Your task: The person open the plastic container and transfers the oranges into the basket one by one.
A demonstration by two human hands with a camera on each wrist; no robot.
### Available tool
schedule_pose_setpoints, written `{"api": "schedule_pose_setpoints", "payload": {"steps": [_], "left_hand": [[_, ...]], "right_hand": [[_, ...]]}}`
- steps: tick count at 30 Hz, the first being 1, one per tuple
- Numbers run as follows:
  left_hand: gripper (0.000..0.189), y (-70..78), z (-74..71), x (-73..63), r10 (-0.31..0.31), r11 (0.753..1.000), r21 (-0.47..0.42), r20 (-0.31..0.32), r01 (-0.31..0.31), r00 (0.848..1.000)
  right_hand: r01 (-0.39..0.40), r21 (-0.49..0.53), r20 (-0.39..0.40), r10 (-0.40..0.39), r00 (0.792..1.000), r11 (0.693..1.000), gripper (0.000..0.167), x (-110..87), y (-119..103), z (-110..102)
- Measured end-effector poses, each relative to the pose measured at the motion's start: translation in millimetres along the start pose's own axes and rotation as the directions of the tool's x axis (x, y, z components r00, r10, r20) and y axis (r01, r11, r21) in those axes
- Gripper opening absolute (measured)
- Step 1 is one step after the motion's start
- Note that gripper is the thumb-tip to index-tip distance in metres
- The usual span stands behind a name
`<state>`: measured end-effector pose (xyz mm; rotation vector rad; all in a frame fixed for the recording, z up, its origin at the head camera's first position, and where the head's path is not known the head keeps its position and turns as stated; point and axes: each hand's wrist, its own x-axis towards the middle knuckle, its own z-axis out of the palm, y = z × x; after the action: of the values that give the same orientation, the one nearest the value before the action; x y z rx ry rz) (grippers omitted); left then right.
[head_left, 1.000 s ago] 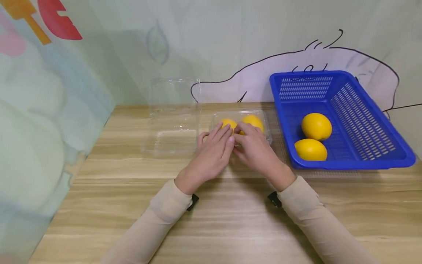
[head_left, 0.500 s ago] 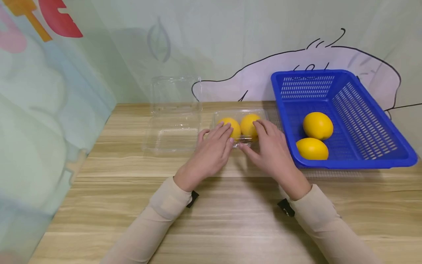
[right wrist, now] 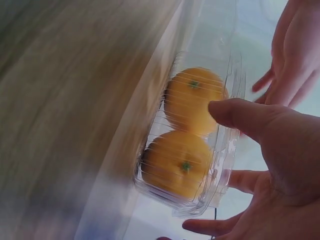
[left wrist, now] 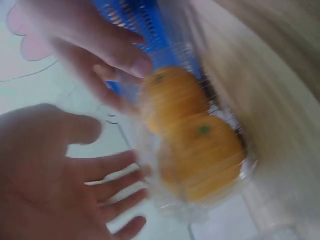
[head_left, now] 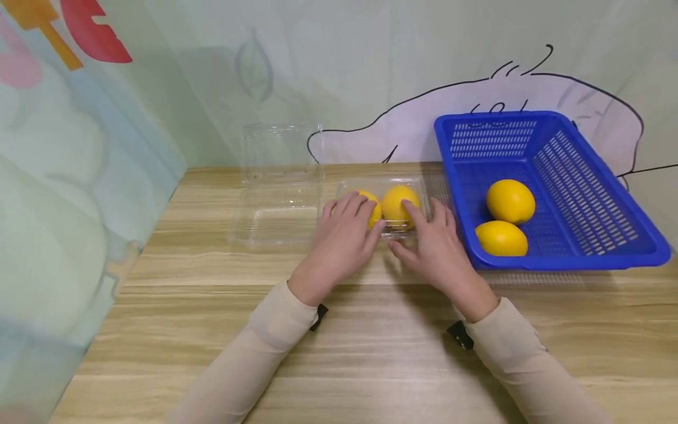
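Note:
A clear plastic clamshell box (head_left: 382,184) holds two oranges side by side, a left one (head_left: 375,213) and a right one (head_left: 397,203). In the right wrist view the box's lid (right wrist: 227,150) lies down over its base. My left hand (head_left: 344,235) is over the box's left part, its relaxed fingers at the lid and partly hiding the left orange. My right hand (head_left: 436,250) is at the right front corner with fingers spread, the index finger over the right orange. In the left wrist view the left hand's fingers (left wrist: 120,182) are apart and extended toward the lid.
Right of the box stands a blue plastic basket (head_left: 572,262) with two more oranges, one behind (head_left: 511,202) and one in front (head_left: 501,239). Another clear clamshell box (head_left: 281,227) sits at the left with its lid raised against the wall. All rest on a wooden table (head_left: 360,353).
My right hand has drawn back to the right from the box's front middle, its fingers spreading. The left hand has shifted slightly rightward at the lid, and the box slightly left.

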<state>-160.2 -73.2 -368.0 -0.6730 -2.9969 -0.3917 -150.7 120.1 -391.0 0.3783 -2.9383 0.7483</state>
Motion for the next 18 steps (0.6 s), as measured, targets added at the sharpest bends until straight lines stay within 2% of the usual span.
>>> {"api": "schedule_pose_setpoints", "payload": {"steps": [3, 5, 8, 11, 13, 16, 18], "left_hand": [[0.052, 0.2, 4.7, 10.9, 0.035, 0.999, -0.026, -0.007, -0.035, 0.999], [0.053, -0.7, 8.3, 16.5, 0.055, 0.998, -0.034, 0.02, -0.054, 0.998], [0.053, -2.6, 12.3, 22.6, 0.071, 0.997, -0.034, 0.039, -0.07, 0.997], [0.052, -3.5, 13.8, 25.3, 0.082, 0.996, -0.025, 0.031, -0.081, 0.996], [0.053, -3.5, 14.1, 26.1, 0.083, 0.996, -0.017, 0.026, -0.083, 0.996], [0.056, -2.2, 13.8, 25.7, 0.081, 0.997, -0.008, 0.031, -0.081, 0.996], [0.058, -1.0, 13.9, 25.2, 0.085, 0.996, 0.004, 0.033, -0.085, 0.996]], "right_hand": [[-0.007, 0.011, 0.006, 0.007, 1.0, 1.0, 0.076, -0.4, -1, 0], [-0.005, 0.02, 0.005, 0.005, 1.0, 1.0, 0.075, -1.2, 0, 1], [0.026, 0.044, -0.019, -0.026, 0.999, 0.999, 0.073, -1.5, 4, 3], [0.07, 0.076, -0.034, -0.067, 0.997, 0.995, 0.071, -1.6, 9, 3], [0.091, 0.117, -0.022, -0.089, 0.996, 0.989, 0.073, -2.7, 13, 1], [0.082, 0.22, 0.014, -0.087, 0.996, 0.972, 0.083, -6.5, 20, -1], [0.028, 0.331, 0.048, -0.047, 0.998, 0.943, 0.088, -10.0, 24, -1]]}}
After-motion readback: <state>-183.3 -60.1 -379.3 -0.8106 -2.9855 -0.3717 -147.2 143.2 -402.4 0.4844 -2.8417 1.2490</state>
